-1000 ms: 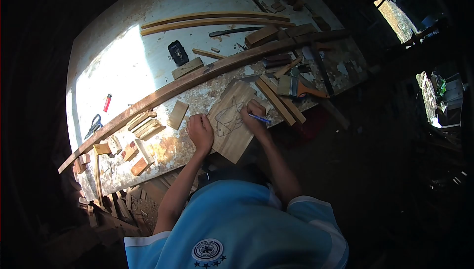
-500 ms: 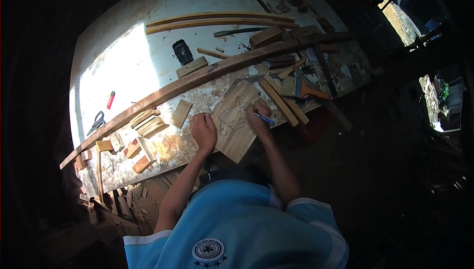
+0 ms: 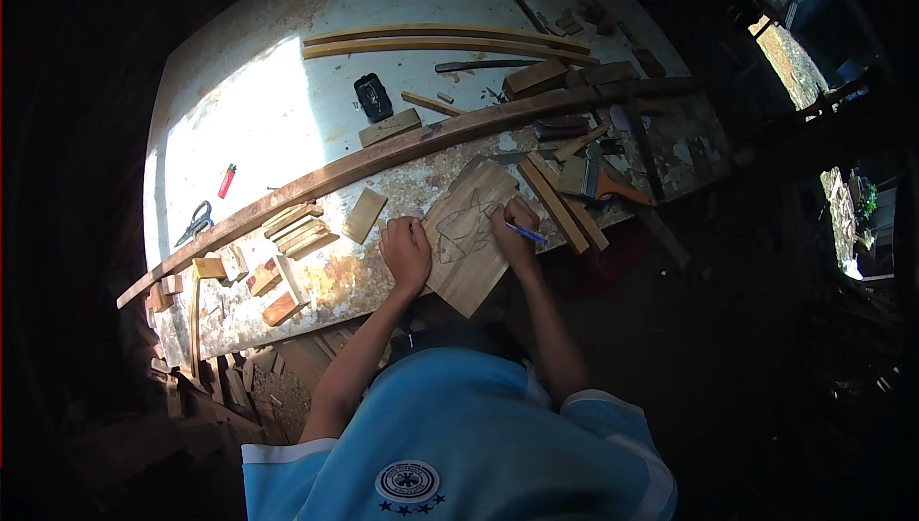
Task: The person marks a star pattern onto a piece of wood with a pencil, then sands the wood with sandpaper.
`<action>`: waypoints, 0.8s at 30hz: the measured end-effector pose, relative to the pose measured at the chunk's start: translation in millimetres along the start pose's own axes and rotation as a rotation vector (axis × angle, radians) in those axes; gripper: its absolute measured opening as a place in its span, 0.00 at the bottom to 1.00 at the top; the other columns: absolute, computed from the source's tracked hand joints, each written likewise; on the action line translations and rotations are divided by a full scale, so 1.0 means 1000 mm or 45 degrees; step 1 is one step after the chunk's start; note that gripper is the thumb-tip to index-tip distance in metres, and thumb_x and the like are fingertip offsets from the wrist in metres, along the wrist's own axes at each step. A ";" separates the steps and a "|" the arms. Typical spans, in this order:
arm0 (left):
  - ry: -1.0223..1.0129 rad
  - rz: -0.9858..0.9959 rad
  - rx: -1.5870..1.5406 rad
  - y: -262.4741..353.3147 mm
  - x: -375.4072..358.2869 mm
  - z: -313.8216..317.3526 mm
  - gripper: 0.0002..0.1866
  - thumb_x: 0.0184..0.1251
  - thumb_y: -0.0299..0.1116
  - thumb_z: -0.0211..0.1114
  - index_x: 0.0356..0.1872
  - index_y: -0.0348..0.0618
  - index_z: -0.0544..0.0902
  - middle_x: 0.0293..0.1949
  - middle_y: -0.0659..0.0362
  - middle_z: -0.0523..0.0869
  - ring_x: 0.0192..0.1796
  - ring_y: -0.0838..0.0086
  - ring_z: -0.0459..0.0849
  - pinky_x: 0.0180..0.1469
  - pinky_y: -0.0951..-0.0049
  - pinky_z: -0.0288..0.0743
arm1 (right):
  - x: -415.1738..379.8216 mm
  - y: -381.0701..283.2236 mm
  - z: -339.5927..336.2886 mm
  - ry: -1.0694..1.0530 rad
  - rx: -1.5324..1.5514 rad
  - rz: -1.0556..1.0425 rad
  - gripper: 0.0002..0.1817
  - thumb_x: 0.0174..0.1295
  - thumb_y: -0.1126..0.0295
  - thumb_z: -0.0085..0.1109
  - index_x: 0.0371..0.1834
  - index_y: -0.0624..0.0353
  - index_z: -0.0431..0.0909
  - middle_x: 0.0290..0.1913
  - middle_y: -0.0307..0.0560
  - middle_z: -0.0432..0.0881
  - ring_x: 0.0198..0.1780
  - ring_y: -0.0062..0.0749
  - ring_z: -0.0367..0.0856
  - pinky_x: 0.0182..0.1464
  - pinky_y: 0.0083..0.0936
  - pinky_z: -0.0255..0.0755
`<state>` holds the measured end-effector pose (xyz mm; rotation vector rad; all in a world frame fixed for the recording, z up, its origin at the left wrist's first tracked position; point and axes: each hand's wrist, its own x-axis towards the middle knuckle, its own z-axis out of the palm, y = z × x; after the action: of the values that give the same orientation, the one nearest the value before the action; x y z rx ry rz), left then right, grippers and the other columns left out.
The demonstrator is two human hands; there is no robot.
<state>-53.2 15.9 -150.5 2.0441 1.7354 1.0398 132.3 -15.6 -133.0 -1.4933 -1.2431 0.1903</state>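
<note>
A flat wooden board (image 3: 479, 277) lies tilted at the bench's near edge, with a pencil-like line drawing (image 3: 466, 232) of curved shapes on its face. My right hand (image 3: 518, 234) is closed around a blue pen (image 3: 526, 233) and rests on the board's right side, beside the drawing. The pen's writing tip is hidden by the fingers. My left hand (image 3: 407, 255) lies against the board's left edge, its fingers curled in; whether anything is inside them cannot be seen. Left of it is a small wooden block (image 3: 365, 215).
A long wooden beam (image 3: 373, 162) crosses the workbench (image 3: 230, 71). An orange-handled paintbrush (image 3: 617, 189) and wooden strips (image 3: 560, 205) lie to the right. Left are stacked offcuts (image 3: 297, 232), scissors (image 3: 196, 222) and a red lighter (image 3: 227, 180). Farther back sits a black tray (image 3: 372, 97).
The view has shifted slightly, so the bench items appear a little farther right. Both hands stay at the board, and the right hand still holds the pen.
</note>
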 end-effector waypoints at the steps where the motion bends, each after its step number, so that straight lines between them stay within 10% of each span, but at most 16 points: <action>1: 0.003 0.004 0.005 0.000 0.000 0.001 0.07 0.66 0.33 0.56 0.34 0.42 0.78 0.33 0.54 0.76 0.40 0.59 0.74 0.43 0.60 0.64 | 0.000 -0.001 -0.001 -0.050 0.030 -0.021 0.12 0.50 0.84 0.54 0.17 0.64 0.61 0.19 0.50 0.65 0.20 0.42 0.66 0.24 0.37 0.57; 24: 0.004 -0.028 -0.012 0.001 0.000 0.000 0.06 0.65 0.33 0.57 0.33 0.43 0.78 0.34 0.54 0.76 0.41 0.58 0.74 0.45 0.59 0.64 | -0.002 0.003 0.000 0.089 -0.103 0.200 0.11 0.52 0.81 0.55 0.18 0.66 0.63 0.21 0.51 0.66 0.22 0.43 0.66 0.27 0.39 0.58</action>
<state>-52.7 15.3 -150.3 2.0140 1.7470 1.0432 132.9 -16.2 -136.5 -1.6557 -1.0893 0.1921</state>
